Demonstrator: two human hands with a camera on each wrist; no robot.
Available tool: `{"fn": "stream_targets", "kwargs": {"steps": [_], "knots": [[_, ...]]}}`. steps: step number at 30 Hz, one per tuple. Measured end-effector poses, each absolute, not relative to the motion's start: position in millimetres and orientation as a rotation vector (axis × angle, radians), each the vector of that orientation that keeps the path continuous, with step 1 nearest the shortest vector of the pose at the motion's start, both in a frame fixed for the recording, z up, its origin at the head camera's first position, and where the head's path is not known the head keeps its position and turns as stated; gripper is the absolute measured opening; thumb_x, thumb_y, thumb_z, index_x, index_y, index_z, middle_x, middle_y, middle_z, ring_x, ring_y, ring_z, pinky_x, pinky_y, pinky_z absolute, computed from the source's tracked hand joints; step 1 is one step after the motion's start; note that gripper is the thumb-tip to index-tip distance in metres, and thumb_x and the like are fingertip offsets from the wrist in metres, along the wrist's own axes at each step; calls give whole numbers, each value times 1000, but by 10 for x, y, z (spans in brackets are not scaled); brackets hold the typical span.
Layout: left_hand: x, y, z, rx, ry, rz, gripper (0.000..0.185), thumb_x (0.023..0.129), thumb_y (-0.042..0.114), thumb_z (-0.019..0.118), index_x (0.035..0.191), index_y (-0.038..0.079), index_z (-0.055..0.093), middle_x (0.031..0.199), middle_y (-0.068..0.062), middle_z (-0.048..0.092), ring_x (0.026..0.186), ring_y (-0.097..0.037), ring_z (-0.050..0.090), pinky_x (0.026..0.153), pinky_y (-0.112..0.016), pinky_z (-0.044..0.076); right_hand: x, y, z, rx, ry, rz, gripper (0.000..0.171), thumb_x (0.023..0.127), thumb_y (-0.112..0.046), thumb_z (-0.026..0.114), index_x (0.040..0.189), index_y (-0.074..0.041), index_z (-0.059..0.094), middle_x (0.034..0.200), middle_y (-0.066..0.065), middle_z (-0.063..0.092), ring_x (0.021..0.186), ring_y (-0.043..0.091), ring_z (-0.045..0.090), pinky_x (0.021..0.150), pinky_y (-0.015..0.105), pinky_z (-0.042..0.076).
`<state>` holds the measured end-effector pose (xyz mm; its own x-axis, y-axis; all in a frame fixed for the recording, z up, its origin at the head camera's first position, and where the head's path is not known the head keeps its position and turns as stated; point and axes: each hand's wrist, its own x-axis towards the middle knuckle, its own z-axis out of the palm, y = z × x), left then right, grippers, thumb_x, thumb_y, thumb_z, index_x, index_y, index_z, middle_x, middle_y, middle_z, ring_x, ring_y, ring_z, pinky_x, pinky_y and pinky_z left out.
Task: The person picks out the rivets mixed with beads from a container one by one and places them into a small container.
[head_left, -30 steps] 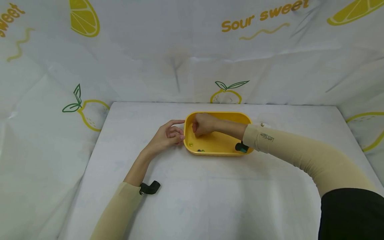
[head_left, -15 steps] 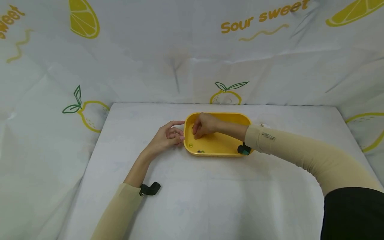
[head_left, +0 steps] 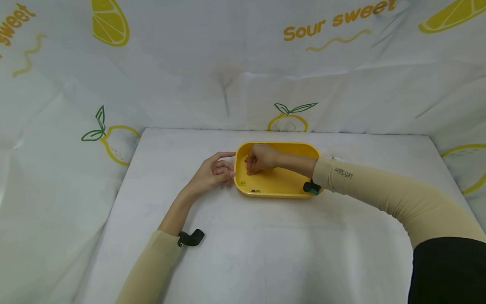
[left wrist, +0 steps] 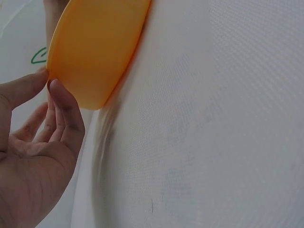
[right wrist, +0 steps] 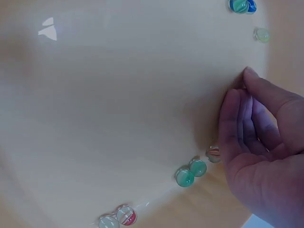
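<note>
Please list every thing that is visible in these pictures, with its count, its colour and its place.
tray: 1, yellow, on the table's middle, toward the back.
marbles: at least seven in the right wrist view, clear green, blue and red-striped, lying along the tray's inner edges.
table: 1, covered in white cloth, under the tray.
backdrop: 1, white with lemon prints and the words "Sour sweet", around the table.
wrist cameras: 2, black, one on each wrist.
sleeves: 2, beige, on both forearms.
left hand: 1, fingertips touch the tray's left outer end.
right hand: 1, inside the tray, fingers curled down onto its floor beside the marbles; whether they pinch one is hidden.
</note>
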<state>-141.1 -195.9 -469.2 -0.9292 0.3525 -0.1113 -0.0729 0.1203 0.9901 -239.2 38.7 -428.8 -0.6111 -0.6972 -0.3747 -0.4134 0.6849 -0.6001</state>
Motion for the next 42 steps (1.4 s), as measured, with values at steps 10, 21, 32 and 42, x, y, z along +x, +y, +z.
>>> {"fn": "stream_targets", "kwargs": {"steps": [10, 21, 32, 42], "knots": [[-1408, -1933, -4671, 280, 2094, 1868, 62, 102, 5, 74, 158, 16, 51, 110, -7, 70, 88, -22, 70, 80, -26, 62, -2441, 423, -4289, -907, 2302, -568, 10, 95, -16, 83, 89, -8, 80, 79, 1, 72, 66, 9, 58, 61, 17, 46], [-1409, -1942, -4668, 256, 2067, 1888, 62, 102, 6, 74, 158, 15, 51, 110, -7, 70, 90, -21, 70, 82, -25, 63, -2451, 553, -4173, -873, 2215, -822, 9, 96, -12, 79, 98, -3, 79, 92, 6, 78, 78, 11, 63, 72, 16, 54], [-1399, -1936, -4692, 256, 2078, 1880, 62, 101, 6, 75, 158, 15, 51, 109, -5, 70, 91, -22, 70, 81, -24, 63, -2359, 868, -3878, -824, 2229, -1016, 11, 97, -11, 80, 105, -4, 82, 100, 11, 81, 82, 19, 69, 82, 36, 67], [-1391, -1922, -4672, 246, 2079, 1887, 63, 101, 5, 74, 158, 14, 51, 107, -6, 70, 89, -24, 69, 80, -25, 63, -2292, 1385, -3573, -640, 2322, -1099, 17, 100, -15, 79, 111, -2, 80, 97, 5, 81, 89, 23, 76, 83, 26, 66]]}}
